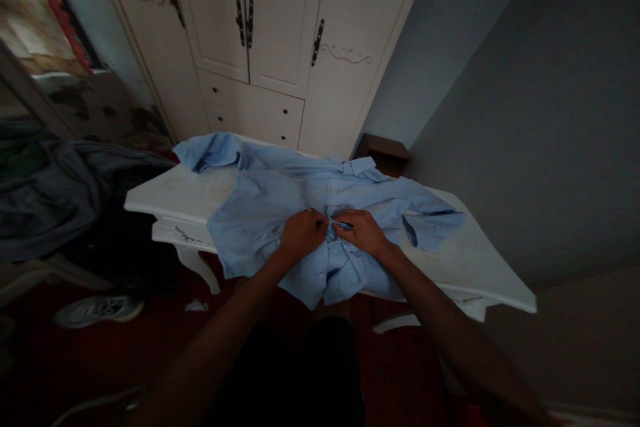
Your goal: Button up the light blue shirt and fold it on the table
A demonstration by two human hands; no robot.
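A light blue button-up shirt (265, 197) lies spread across a white table (480, 260), its sleeves reaching out toward the table's far left and right side. Both hands meet at the button front, near the middle of the shirt. My left hand (303, 235) is closed, fingertips pinching the fabric edge. Just beside it my right hand (364, 230) pinches the facing edge. The fabric is bunched between them, and any button under the fingertips is hidden. Small pale buttons show on the placket above and below the hands.
Behind the table stands a white wardrobe (270, 47) with dark handles. A small brown cabinet (383, 152) sits by the grey wall. Dark clothes (65, 193) are heaped at the left. A shoe (103, 309) lies on the red floor (170, 347).
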